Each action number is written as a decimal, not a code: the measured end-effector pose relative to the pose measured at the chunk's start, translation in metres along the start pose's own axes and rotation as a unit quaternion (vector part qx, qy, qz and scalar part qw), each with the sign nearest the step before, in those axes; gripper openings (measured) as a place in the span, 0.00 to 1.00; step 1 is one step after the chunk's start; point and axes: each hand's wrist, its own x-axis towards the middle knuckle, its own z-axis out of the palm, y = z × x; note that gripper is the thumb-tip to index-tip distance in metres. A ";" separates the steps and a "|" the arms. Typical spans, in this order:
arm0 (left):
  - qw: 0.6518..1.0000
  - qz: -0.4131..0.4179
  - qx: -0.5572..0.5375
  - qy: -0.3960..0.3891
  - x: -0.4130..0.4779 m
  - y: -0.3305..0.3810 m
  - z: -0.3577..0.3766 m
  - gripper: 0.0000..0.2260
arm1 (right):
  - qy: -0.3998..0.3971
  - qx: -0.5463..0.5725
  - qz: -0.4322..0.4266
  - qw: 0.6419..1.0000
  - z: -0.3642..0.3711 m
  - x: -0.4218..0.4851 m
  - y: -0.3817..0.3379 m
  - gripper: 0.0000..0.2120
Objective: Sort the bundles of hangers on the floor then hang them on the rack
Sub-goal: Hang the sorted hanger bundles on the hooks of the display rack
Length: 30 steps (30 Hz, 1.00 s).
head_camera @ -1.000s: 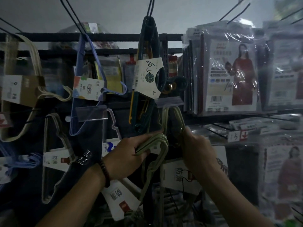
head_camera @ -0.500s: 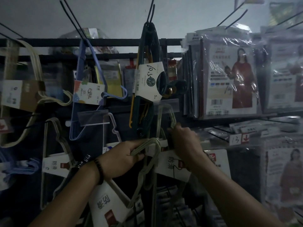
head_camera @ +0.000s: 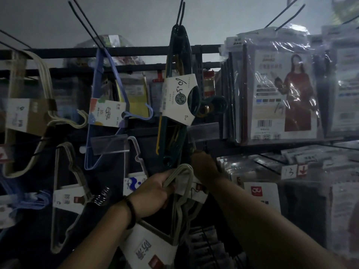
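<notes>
While our left hand keeps its grip closed on the pale looped hanger bundle, our right hand, its grip unclear, should steady the peg.

This is a shop. Labelled hanger bundles hang on a black rack with pegs. Packaged clothes carry barcodes.

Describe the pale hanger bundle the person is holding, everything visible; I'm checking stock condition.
The pale hanger bundle is several thin greyish-green hangers stacked together, looking coated rather than bare wire. Their curved hooks arch at the top beside the left hand, which grips them just below. A white paper label wraps the bundle. It hangs roughly upright, bodies trailing down into shadow. The right hand reaches just above; whether it touches is unclear.
</notes>
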 end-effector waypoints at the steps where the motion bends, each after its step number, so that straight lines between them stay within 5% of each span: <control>1: 1.000 -0.004 -0.010 0.007 0.000 -0.001 0.001 0.16 | -0.018 -0.006 0.003 1.000 0.002 0.004 0.001 0.11; 8: 0.999 -0.009 -0.027 0.043 0.003 -0.005 0.007 0.16 | -0.030 0.021 -0.009 0.999 -0.025 -0.011 0.012 0.10; 12: 0.995 0.005 -0.064 0.075 0.006 -0.004 0.012 0.18 | 0.000 0.201 0.012 0.979 -0.068 -0.053 0.017 0.15; 16: 0.988 0.006 -0.117 0.097 0.012 0.003 0.021 0.19 | 0.053 0.369 -0.056 0.926 -0.093 -0.124 0.010 0.22; 24: 0.981 0.033 -0.118 0.154 0.032 0.021 0.047 0.13 | -0.038 0.215 0.001 0.976 -0.066 -0.144 0.007 0.09; 27: 0.979 0.061 -0.050 0.188 0.032 0.020 0.051 0.21 | -0.026 0.180 0.063 0.981 -0.066 -0.137 0.008 0.07; 30: 0.987 0.071 0.055 0.136 0.028 0.015 0.058 0.29 | -0.023 0.178 0.107 0.978 -0.076 -0.132 0.011 0.04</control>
